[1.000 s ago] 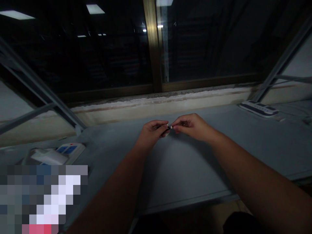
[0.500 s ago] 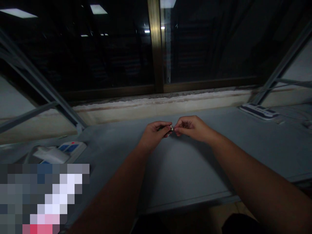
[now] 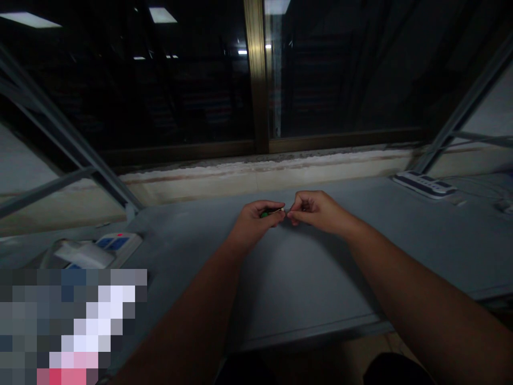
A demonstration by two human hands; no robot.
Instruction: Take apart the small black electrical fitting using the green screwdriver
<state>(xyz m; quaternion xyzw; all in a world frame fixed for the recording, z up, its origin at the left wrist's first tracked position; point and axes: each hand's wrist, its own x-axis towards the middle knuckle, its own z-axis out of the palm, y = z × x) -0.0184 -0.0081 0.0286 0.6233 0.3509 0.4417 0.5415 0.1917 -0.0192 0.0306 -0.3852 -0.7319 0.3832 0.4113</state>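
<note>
Over the grey tabletop (image 3: pixel 296 289) my two hands meet, fingertips almost touching. My left hand (image 3: pixel 256 220) is closed around a small object with a green part (image 3: pixel 264 214) and a pale end; the fingers cover most of it, so its kind is not clear. The pale end shows between thumb and forefinger. My right hand (image 3: pixel 310 208) is pinched close to that pale end, thumb against forefinger. Whatever sits in the right fingertips, if anything, is too small to make out.
A white power strip with blue sockets (image 3: pixel 120 246) and a white plug (image 3: pixel 86 254) lie at left. Another power strip (image 3: pixel 425 184) with cables is at far right. Metal frame bars (image 3: pixel 108 184) rise at both sides. A dark window stands behind; the lower left is pixelated.
The left thumb and fingers have shifted slightly on the small object; its green part shows more and its pale end less. The right hand has barely moved.
</note>
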